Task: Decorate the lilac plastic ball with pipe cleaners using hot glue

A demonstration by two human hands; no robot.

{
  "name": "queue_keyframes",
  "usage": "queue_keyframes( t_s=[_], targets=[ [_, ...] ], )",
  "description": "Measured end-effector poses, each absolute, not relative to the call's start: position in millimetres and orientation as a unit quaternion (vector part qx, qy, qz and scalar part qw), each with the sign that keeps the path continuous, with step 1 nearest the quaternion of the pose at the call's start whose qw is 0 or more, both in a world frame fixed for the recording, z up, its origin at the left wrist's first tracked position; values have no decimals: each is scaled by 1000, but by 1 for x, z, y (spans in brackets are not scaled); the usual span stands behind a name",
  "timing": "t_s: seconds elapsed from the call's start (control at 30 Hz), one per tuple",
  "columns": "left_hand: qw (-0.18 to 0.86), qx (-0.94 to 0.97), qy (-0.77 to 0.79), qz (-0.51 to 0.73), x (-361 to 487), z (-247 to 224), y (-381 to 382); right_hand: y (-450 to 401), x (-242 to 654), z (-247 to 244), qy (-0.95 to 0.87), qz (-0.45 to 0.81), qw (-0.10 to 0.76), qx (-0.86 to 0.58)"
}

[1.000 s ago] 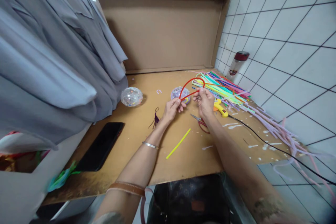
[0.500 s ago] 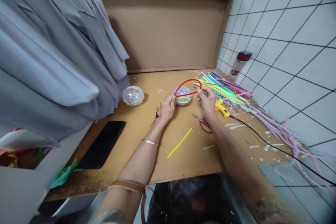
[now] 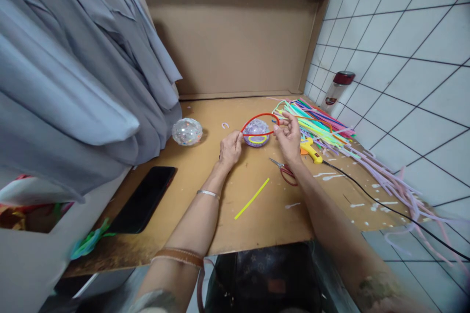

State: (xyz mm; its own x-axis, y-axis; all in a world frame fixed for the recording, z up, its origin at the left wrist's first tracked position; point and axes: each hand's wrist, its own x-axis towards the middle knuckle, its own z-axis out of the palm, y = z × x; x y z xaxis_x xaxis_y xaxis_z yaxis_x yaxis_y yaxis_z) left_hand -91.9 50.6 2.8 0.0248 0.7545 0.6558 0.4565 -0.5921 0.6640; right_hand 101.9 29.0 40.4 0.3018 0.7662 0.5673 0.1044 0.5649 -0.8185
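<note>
A red pipe cleaner (image 3: 257, 134) is bent into a long teardrop loop above the table. My left hand (image 3: 230, 149) pinches its pointed end, fingers closed. At the rounded end, the thumb and fingers of my right hand (image 3: 288, 134) hold the curve. Behind the loop sits a clear ball with a purple base (image 3: 256, 143), and a small yellow ring shows on its front. Red-handled scissors (image 3: 286, 173) lie just below my right hand. Nearer to me is a straight yellow pipe cleaner (image 3: 251, 199).
Another clear ball (image 3: 187, 132) stands left, near hanging grey cloth (image 3: 91, 68). A black phone (image 3: 145, 199) lies at the left. On the right are a yellow glue gun (image 3: 311, 150) with its cord, a heap of coloured pipe cleaners (image 3: 316, 120) and a red-lidded jar (image 3: 338, 90).
The loop has become lower and flatter. My left hand has shifted slightly left and now covers the small dark item beside it. The right fingers have spread a little around the curve.
</note>
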Motion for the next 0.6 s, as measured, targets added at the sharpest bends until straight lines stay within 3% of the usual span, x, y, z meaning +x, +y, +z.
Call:
queue_keyframes(
  t_s=[0.23, 0.6],
  targets=[
    [139, 703, 432, 548, -96, 3, 51, 25, 102, 36, -703, 119, 569, -409],
    [174, 656, 439, 588, -102, 2, 54, 33, 111, 27, -729, 48, 538, -419]
  ],
)
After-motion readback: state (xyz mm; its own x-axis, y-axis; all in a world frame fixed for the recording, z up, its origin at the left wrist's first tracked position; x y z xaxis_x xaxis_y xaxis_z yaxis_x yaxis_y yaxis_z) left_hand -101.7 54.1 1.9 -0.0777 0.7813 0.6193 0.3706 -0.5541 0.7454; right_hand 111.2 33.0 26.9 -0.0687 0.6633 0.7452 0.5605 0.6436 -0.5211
